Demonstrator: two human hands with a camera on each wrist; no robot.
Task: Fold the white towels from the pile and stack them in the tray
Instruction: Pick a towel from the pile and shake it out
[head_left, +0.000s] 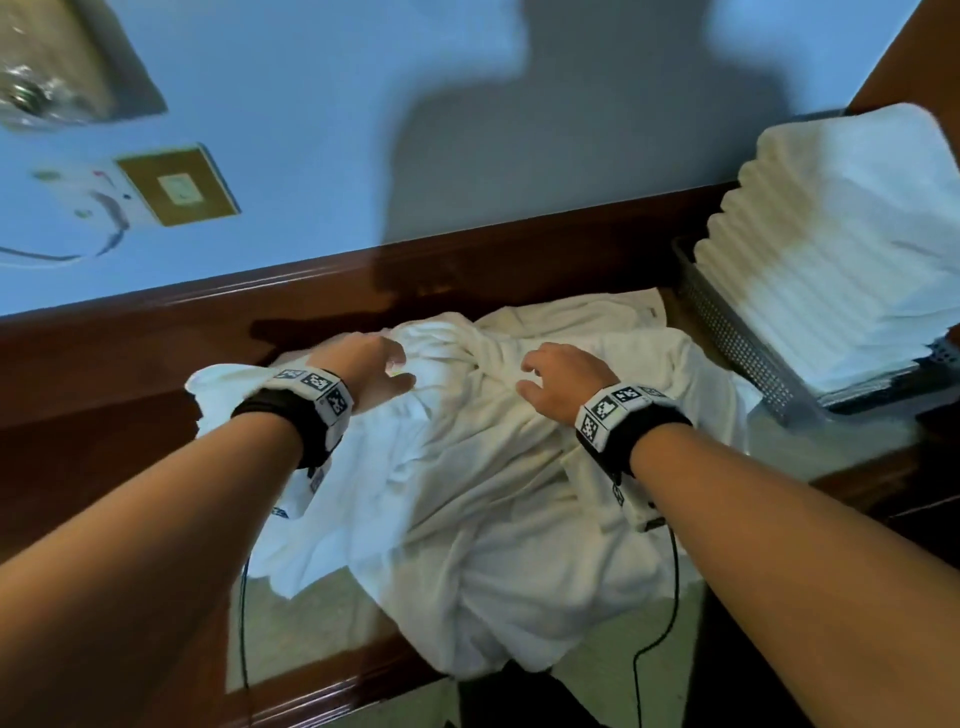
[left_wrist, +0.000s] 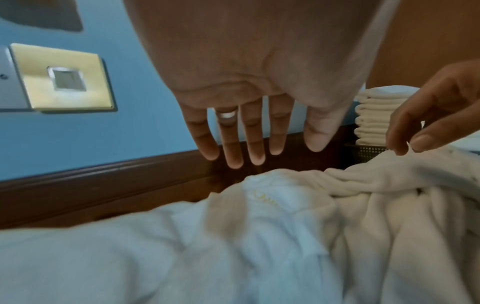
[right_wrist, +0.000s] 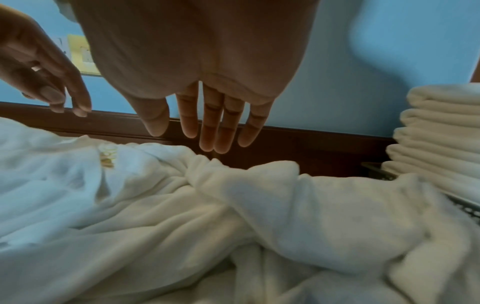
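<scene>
**A:** Where are the towels?

**B:** The big rumpled pile of soft white towels (head_left: 467, 467) lies on the dark brown wooden tabletop (head_left: 104, 415). It is right under both hands. A twisted ridge (right_wrist: 246, 181) runs across from left to right, just below the fingers. The grey mesh tray (head_left: 737, 343) with the tall stack of folded white towels (head_left: 841, 249) sits to the right, so the right hand (head_left: 563, 387) is nearer to it.

**A:** Are the hands holding anything?

**B:** No. The left hand (head_left: 363, 371) has straight, spread fingers (left_wrist: 233, 144) above the cloth. The right hand's fingers (right_wrist: 215, 127) are straight too.

**A:** Any words?

**B:** Small yellow stitching (left_wrist: 265, 199), too blurry to read.
</scene>
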